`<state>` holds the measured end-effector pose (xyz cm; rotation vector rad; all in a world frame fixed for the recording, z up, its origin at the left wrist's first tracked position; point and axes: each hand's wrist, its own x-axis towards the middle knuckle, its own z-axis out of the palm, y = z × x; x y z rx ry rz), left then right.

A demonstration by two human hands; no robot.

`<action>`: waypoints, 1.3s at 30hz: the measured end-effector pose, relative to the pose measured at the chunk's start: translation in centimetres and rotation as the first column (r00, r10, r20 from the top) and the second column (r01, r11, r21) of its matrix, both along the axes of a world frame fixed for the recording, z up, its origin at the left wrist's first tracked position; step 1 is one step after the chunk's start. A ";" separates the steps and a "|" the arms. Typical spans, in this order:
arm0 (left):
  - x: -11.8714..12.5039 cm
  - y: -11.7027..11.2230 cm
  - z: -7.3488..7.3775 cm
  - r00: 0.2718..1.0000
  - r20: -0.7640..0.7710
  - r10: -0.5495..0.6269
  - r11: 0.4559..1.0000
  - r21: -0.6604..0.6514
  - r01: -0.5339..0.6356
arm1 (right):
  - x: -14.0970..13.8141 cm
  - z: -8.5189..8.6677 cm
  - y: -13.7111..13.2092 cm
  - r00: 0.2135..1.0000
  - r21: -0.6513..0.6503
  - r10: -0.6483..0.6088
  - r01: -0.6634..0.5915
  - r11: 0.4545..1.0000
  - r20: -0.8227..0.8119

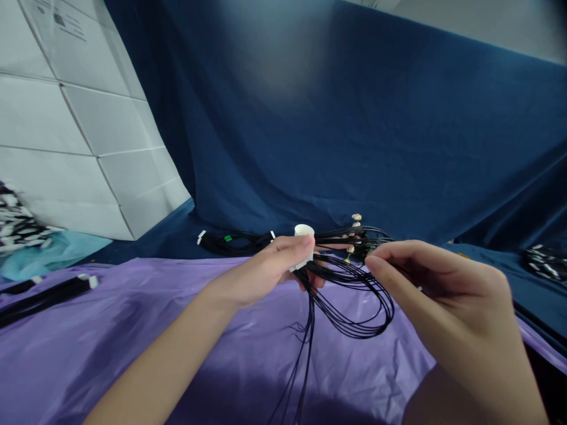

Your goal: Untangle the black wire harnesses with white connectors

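My left hand point(283, 260) is closed around a bundle of thin black cables point(354, 330), its thumb pressed on a short white cylinder-shaped piece point(303, 231) that stands up from the grip. Looped cable bends out to the right of that hand, and loose ends hang down below it. At the right side of the loops, my right hand point(443, 289) is closed in a pinch, thumb and index fingertip together where black strands reach them. The exact strand between those fingertips is mostly hidden.
A purple sheet point(155, 330) covers the table. Behind my hands lies another black cable bundle point(234, 241) with white ends and a green mark; small pale flowers point(357, 218) stand nearby. More cables point(53, 295) lie left. White boxes point(88, 124) and a blue curtain point(354, 130) close off the back.
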<state>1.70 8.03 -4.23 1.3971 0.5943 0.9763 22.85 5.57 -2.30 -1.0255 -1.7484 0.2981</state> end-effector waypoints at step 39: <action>0.2 -0.1 0.4 1.000 0.008 -0.018 0.999 -0.043 0.018 | -1.0 0.1 0.3 0.999 0.061 0.041 -0.042 0.997 0.023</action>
